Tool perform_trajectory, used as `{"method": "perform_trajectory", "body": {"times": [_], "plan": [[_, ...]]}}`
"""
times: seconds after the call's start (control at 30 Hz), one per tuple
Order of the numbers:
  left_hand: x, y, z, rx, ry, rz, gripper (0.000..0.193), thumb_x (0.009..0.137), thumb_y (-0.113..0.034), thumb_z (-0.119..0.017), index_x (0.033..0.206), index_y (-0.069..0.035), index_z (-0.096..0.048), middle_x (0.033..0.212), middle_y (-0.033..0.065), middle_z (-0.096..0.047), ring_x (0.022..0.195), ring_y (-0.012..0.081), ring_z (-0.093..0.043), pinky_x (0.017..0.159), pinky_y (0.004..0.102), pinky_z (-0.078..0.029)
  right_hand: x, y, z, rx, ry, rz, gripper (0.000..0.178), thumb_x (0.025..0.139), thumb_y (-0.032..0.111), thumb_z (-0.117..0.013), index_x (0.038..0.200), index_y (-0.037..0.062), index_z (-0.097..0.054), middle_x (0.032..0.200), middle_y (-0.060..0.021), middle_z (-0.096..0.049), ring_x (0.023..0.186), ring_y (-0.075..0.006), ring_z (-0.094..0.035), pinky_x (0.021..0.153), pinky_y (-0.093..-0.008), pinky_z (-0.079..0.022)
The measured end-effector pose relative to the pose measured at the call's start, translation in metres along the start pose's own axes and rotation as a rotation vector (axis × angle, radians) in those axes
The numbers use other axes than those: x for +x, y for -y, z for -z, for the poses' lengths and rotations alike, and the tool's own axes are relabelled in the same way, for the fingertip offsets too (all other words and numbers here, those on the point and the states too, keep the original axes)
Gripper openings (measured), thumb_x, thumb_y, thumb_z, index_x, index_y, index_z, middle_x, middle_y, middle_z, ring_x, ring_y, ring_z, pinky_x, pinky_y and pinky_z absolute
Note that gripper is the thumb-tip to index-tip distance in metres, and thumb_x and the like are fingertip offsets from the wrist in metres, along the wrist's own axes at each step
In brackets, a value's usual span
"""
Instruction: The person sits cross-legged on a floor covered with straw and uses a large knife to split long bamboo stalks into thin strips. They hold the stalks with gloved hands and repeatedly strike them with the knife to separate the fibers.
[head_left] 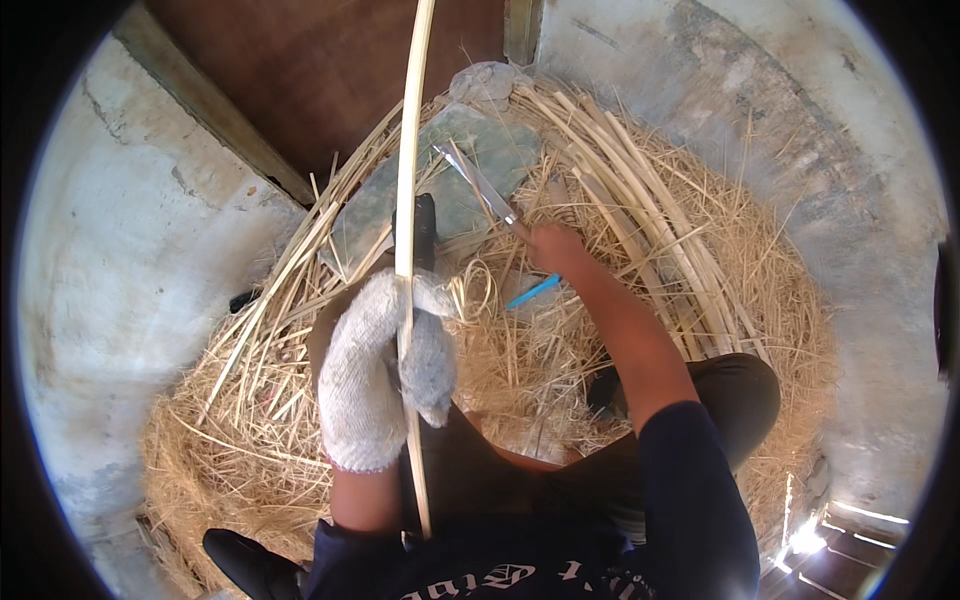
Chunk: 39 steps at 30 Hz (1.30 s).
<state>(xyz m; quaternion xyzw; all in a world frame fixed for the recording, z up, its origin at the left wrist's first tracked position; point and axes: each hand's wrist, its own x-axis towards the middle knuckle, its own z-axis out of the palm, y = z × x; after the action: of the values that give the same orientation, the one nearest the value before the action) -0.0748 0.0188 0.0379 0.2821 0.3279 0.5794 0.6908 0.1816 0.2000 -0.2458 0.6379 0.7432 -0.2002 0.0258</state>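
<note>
My left hand [362, 375], in a white knitted glove, is closed around a long pale bamboo strip [408, 150]. The strip stands nearly lengthwise in front of me, its lower end reaching toward my lap and its upper end leaving the picture at the top. Bare and closed, my right hand [556, 248] grips a knife [487, 190] by its brown handle. The knife's narrow blade points up and left over a grey-green slab [455, 130], apart from the strip. Thin curled shavings [478, 290] hang beside the glove. A blue stick-like piece [533, 291] lies just below my right hand.
Long split bamboo strips [650, 205] lie along the right, and more strips [285, 300] at the left. Fine shavings [230, 480] cover the floor around my folded legs. Pale walls [130, 260] curve around both sides, with a brown panel [320, 70] at the far side.
</note>
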Motion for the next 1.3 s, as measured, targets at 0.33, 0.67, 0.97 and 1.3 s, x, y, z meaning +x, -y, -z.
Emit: {"method": "perform_trajectory", "body": {"times": [0.33,0.67,0.97,1.3], "plan": [[0.005,0.010,-0.001,0.090,0.123,0.198,0.041,0.108,-0.034,-0.051,0.106,0.004,-0.065,0.057,0.0060,-0.053,0.042,0.0165,-0.049,0.041,0.0282,-0.042,0.075,-0.027,-0.108,-0.213,-0.252,-0.169,0.029,0.091,0.018,-0.065,0.118,0.0068,-0.070,0.121,-0.0171,-0.067,0.115,-0.0358,-0.065,0.089,-0.0498,-0.055],[0.002,0.003,-0.011,0.502,0.469,0.454,0.025,0.102,-0.019,-0.056,0.115,0.001,-0.064,0.076,0.0042,-0.060,0.067,0.0141,-0.060,0.064,0.0284,-0.050,0.008,-0.021,0.150,-0.454,-0.189,-0.383,0.021,0.093,0.023,-0.069,0.110,0.0169,-0.078,0.100,-0.0041,-0.077,0.084,-0.0206,-0.075,0.064,-0.0477,-0.056],[-0.012,0.009,-0.016,0.720,1.028,0.467,0.023,0.104,-0.011,-0.055,0.123,0.000,-0.061,0.087,0.0039,-0.065,0.080,0.0138,-0.067,0.074,0.0282,-0.056,-0.152,-0.107,0.316,0.487,-0.984,-0.406,0.025,0.088,0.024,-0.070,0.106,0.0064,-0.074,0.070,-0.0077,-0.065,0.060,-0.0208,-0.065,0.056,-0.0385,-0.053],[0.001,0.031,-0.033,0.390,0.333,0.187,0.026,0.108,-0.027,-0.052,0.114,-0.006,-0.066,0.066,-0.0045,-0.044,0.050,0.0067,-0.037,0.042,0.0235,-0.033,-0.247,-0.113,0.283,1.043,-1.406,-0.123,0.030,0.091,0.028,-0.077,0.095,0.0002,-0.067,0.067,-0.0039,-0.061,0.051,-0.0143,-0.058,0.052,-0.0289,-0.048]]}}
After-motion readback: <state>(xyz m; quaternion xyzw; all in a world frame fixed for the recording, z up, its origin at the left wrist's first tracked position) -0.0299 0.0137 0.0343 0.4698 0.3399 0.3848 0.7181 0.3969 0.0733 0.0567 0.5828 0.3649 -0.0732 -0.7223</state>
